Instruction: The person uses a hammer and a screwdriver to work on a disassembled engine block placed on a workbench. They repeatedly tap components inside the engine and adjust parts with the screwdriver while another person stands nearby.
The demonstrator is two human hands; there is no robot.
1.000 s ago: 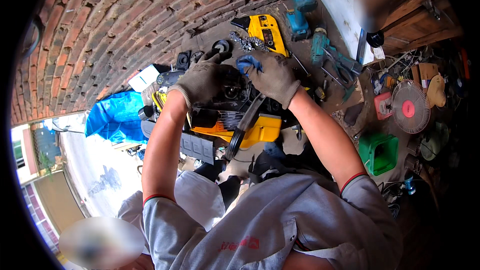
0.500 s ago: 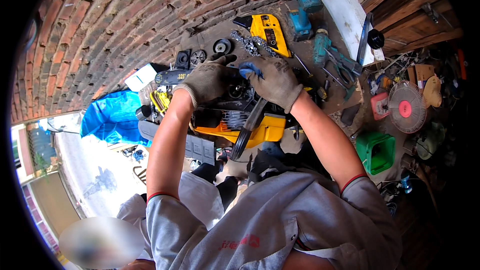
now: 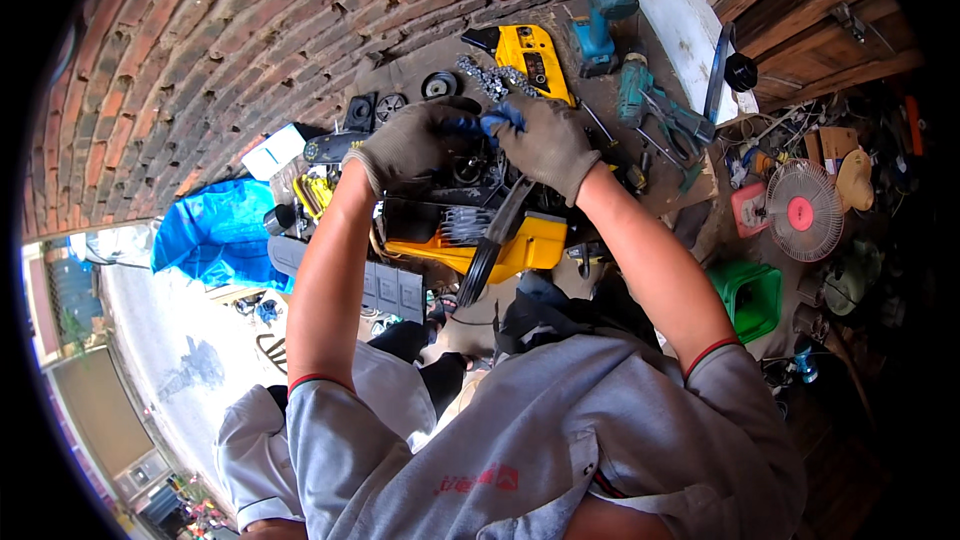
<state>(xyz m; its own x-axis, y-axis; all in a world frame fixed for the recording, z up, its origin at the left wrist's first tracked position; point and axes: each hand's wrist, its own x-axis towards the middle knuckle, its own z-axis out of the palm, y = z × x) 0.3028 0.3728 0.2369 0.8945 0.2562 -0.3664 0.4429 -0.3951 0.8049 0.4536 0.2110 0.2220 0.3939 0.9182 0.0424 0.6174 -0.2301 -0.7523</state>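
Both hands wear grey-brown work gloves with blue on the fingers. They meet over a partly dismantled yellow and black chainsaw (image 3: pixel 530 245) on the workbench. My left hand (image 3: pixel 405 148) is closed, its fingers curled inward near the black guide bar (image 3: pixel 325 149). My right hand (image 3: pixel 545 145) is closed as well, fingertips pinched together close to the left ones. Whatever lies between the fingers is hidden. Below them show the saw's open mechanism, the finned cylinder (image 3: pixel 466 226) and the black handle (image 3: pixel 493 240).
Behind the hands lie a yellow side cover (image 3: pixel 537 60), a saw chain (image 3: pixel 482 78) and a round black part (image 3: pixel 440 85). Teal power tools (image 3: pixel 597 40) and pliers (image 3: pixel 678 135) sit right. Beyond are a fan (image 3: pixel 803 212) and green bin (image 3: pixel 765 302). Another person (image 3: pixel 255 455) is lower left.
My left fingers, stretched out before, have curled in toward the right hand. The whole scene has shifted slightly left, and more of the other person shows at the lower left.
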